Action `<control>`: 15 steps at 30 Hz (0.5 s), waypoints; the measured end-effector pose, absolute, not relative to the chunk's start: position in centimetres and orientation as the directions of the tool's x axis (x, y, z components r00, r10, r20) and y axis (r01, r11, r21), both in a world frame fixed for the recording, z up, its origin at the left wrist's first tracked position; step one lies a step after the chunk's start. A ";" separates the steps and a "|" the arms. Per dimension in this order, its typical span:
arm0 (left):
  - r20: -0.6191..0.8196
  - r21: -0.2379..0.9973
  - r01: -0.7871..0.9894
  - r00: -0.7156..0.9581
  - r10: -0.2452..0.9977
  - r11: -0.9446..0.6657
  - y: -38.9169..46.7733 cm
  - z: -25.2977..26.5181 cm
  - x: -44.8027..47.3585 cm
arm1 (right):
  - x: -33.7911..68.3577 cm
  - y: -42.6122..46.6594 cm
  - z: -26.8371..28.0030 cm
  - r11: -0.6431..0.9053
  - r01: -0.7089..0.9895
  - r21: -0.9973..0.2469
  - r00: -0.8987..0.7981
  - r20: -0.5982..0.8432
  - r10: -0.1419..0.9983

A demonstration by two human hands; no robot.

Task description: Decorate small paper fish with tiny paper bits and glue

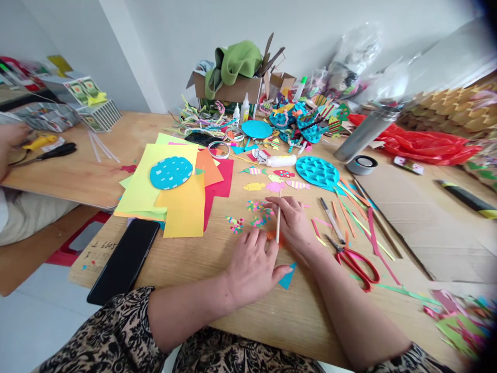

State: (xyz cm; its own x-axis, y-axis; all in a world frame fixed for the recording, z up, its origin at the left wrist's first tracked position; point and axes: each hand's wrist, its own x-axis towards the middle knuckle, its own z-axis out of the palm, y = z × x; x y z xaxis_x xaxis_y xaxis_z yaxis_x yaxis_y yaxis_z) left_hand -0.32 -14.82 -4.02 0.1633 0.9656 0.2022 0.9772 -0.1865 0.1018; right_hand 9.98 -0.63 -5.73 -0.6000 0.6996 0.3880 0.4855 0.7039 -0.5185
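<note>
Right hand (294, 220): one, fingers bent over a stick (278, 225); whether it gripped or only pressed, I could not tell. Left hand (252, 265): one, open, fingers loosely extended, fingertips by the stick's near end.

Stick: one, pale, thin, between the two hands, its far end showing beyond the right hand's fingers.

Scrap (287, 277): one, blue, at the left hand's thumb tip. Confetti (259, 221): mixed colours, on the tabletop (217, 269) beyond the left hand. Fish (254, 186): several, paper, just beyond the right hand. Glue (282, 160): one bottle, lying beyond the fish.

Pen (333, 221) and scissors (341, 252), red-handled: right of the right hand. Phone (124, 261), black, and paper (186, 215), coloured sheets: left of the left hand.
</note>
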 end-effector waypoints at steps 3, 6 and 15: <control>0.200 0.111 0.976 0.164 0.966 -0.189 -14.9 -4.0 -0.3 | 10.0 -1.0 -5.1 0.648 0.429 -0.629 -0.555 0.382 0.739; 0.199 0.118 0.972 0.176 0.964 -0.202 -14.9 -4.0 -0.3 | 9.9 -1.2 -4.7 0.586 0.344 -0.733 -0.494 0.390 0.777; 0.218 0.133 0.973 0.155 0.964 -0.186 -14.6 -4.4 -0.5 | 9.6 -1.3 -4.9 0.596 0.310 -0.741 -0.556 0.368 0.746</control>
State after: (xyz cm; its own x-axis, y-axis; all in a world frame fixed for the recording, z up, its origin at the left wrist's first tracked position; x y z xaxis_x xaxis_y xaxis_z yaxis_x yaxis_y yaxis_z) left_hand -0.46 -14.63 -4.44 0.1549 0.9636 0.2178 0.9735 -0.1865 0.1326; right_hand 9.61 -1.28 -4.93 -0.5555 0.7455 0.3682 0.3096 0.5964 -0.7406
